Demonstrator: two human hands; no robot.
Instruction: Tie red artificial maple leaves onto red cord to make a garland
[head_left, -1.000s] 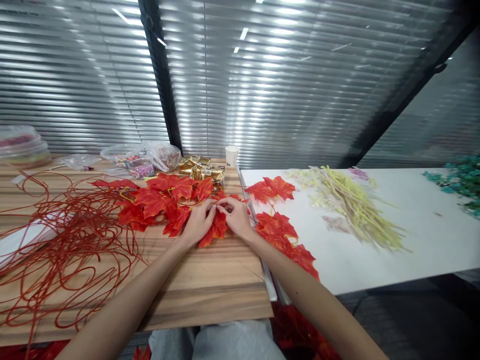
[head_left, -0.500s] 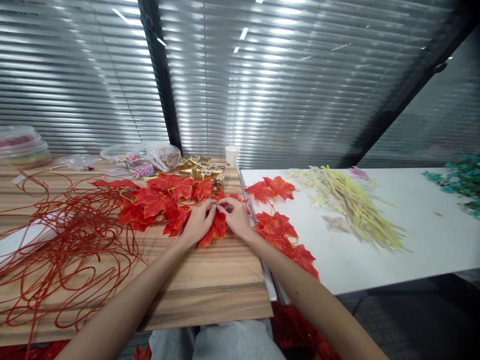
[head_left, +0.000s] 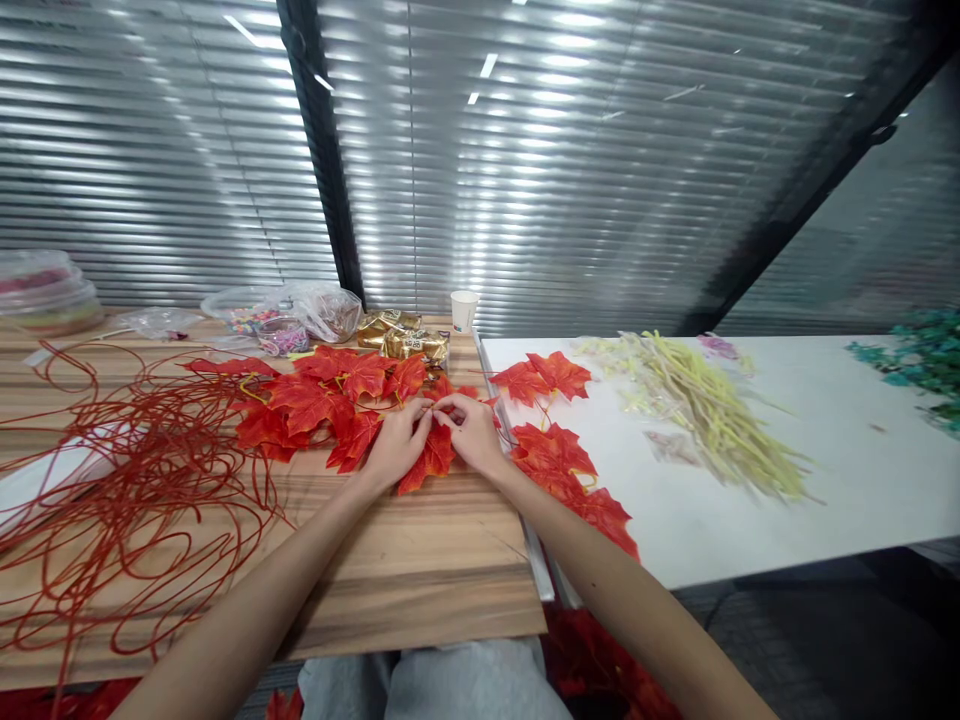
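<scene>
My left hand point(head_left: 400, 440) and my right hand point(head_left: 469, 428) meet fingertip to fingertip over the right part of a garland of red artificial maple leaves point(head_left: 304, 402). Both hands are closed in a pinch; what lies between the fingertips is too small to make out. One maple leaf point(head_left: 429, 462) hangs just below the joined fingers. To the right, more leaves of the same kind point(head_left: 555, 462) lie on the white table, beside my right forearm. A large tangle of thin red cord point(head_left: 150, 480) spreads over the wooden table to the left of my hands.
Behind the leaves stand gold foil packets point(head_left: 416, 345), a paper cup point(head_left: 464, 311) and a clear bag point(head_left: 326, 310). Yellow stems point(head_left: 705, 420) lie on the white table point(head_left: 825, 520), which adjoins the wooden table point(head_left: 420, 580). Plastic tubs point(head_left: 49, 295) are stacked far left.
</scene>
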